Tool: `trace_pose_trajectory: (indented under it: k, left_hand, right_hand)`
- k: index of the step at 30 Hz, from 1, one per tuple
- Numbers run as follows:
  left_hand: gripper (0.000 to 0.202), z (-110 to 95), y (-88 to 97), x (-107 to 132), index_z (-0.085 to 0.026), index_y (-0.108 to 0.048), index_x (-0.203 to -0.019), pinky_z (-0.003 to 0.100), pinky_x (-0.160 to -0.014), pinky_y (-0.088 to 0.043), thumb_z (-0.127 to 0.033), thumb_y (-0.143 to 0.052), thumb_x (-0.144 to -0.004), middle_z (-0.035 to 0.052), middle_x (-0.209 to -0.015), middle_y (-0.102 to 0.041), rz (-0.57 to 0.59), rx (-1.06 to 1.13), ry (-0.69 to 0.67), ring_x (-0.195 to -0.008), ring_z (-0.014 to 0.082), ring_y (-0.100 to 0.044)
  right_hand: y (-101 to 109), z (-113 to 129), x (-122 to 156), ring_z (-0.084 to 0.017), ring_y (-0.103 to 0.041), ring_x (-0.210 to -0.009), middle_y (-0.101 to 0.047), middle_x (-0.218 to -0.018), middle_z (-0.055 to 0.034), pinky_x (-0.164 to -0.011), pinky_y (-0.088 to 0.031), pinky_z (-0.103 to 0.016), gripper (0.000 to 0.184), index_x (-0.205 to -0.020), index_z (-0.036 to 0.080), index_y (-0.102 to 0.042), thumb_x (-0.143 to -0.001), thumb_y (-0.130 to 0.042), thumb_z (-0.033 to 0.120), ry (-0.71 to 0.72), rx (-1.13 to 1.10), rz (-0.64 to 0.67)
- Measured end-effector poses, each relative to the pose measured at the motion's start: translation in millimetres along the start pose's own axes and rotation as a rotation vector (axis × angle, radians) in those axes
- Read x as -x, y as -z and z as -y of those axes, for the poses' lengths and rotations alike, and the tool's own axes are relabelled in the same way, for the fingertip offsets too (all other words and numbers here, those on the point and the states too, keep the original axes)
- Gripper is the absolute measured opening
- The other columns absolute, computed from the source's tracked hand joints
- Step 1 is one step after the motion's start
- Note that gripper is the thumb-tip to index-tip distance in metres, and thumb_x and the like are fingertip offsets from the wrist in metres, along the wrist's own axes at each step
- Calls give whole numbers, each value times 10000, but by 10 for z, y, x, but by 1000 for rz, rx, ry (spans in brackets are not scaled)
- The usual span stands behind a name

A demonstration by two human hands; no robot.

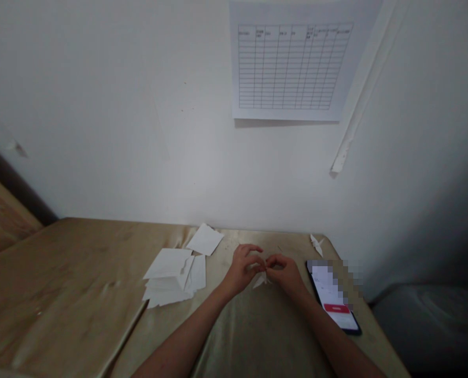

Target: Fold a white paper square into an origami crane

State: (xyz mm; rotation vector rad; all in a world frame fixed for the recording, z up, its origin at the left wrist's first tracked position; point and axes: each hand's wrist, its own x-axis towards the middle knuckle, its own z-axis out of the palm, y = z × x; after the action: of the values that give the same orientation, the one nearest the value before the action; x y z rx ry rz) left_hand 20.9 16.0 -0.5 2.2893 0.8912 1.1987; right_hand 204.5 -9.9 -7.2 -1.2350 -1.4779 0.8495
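Note:
My left hand [244, 266] and my right hand [283, 271] meet over the middle of the tan table [80, 294]. Both pinch a small folded white paper piece [261, 280] held between them, just above the tabletop. The fingers of each hand are curled closed on the paper, and only its lower tip shows below my fingers. A stack of white paper sheets [173, 278] lies to the left of my left hand. One loose white sheet [205, 239] rests behind the stack.
A phone [333, 303] with a lit screen lies at the table's right edge, close to my right forearm. A small folded white paper figure [316, 244] sits at the far right corner. A gridded chart [291, 65] hangs on the white wall behind.

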Motion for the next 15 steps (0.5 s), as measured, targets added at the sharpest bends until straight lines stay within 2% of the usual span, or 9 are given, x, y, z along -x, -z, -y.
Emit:
trace_pose_trajectory:
  k: [5, 9, 15]
  left_hand:
    - [33, -3, -3, -5, -242, -725, -814, 447, -1068, -424, -229, -732, -844, 56, -1190, -646, -40, 131, 93, -1181, 239, -563]
    - [89, 10, 19, -24, -223, -703, -786, 441, -1076, -429, -281, -726, -849, 67, -1185, -637, -86, 229, 153, -1178, 238, -573]
    - [120, 18, 8, -18, -216, -700, -786, 426, -1084, -425, -315, -741, -840, 70, -1195, -624, -79, 320, 169, -1186, 235, -574]
  right_hand:
    - [48, 87, 4, -224, -673, -807, -739, -801, -40, -811, -522, -353, 117, -713, 210, -712, -698, -695, 325, 18, -69, 49]
    - [101, 144, 4, -230, -678, -904, -751, -900, -39, -897, -508, -378, 169, -835, 233, -752, -774, -686, 375, 72, -50, 74]
    - [72, 128, -22, -212, -660, -910, -708, -907, -38, -880, -498, -352, 171, -798, 243, -732, -793, -716, 413, 197, -64, 54]
